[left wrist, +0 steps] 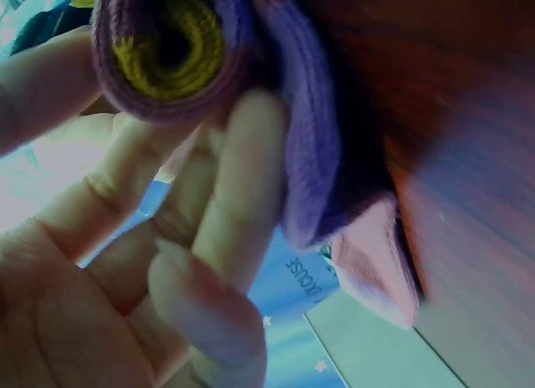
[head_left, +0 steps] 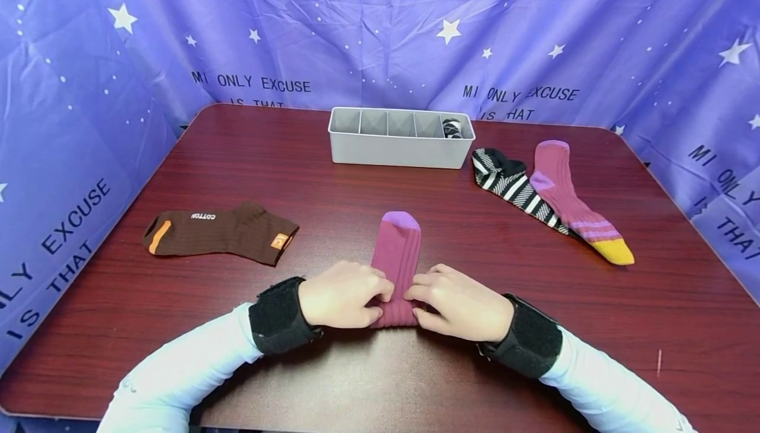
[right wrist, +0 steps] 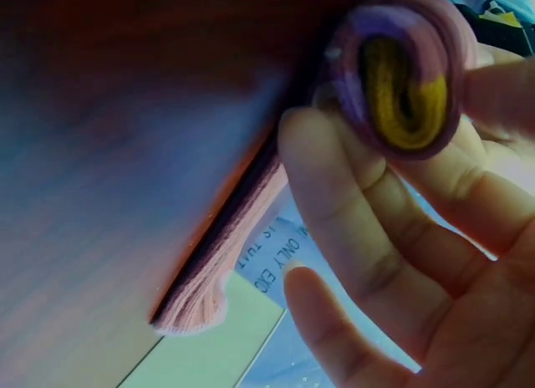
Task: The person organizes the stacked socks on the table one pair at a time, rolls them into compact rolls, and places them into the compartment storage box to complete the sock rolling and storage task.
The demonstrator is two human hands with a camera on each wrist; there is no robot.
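Observation:
A dusty-pink ribbed sock (head_left: 396, 248) with a purple edge at its far end lies on the table, its near end rolled up. My left hand (head_left: 344, 294) grips the left side of the roll, and my right hand (head_left: 460, 301) grips the right side, fingers curled at it. In the left wrist view the rolled end (left wrist: 155, 108) shows a yellow core inside pink and purple layers, held between thumb and fingers. The right wrist view shows the other end of the roll (right wrist: 368, 125), also yellow at its centre, with the flat part of the sock stretching away.
A grey box (head_left: 398, 149) with several compartments stands at the back, a black-and-white rolled item (head_left: 452, 128) in its rightmost one. A brown sock (head_left: 208, 232) lies left. On the right, a black-and-white striped sock (head_left: 516, 189) touches another pink sock (head_left: 561, 185) with a yellow toe.

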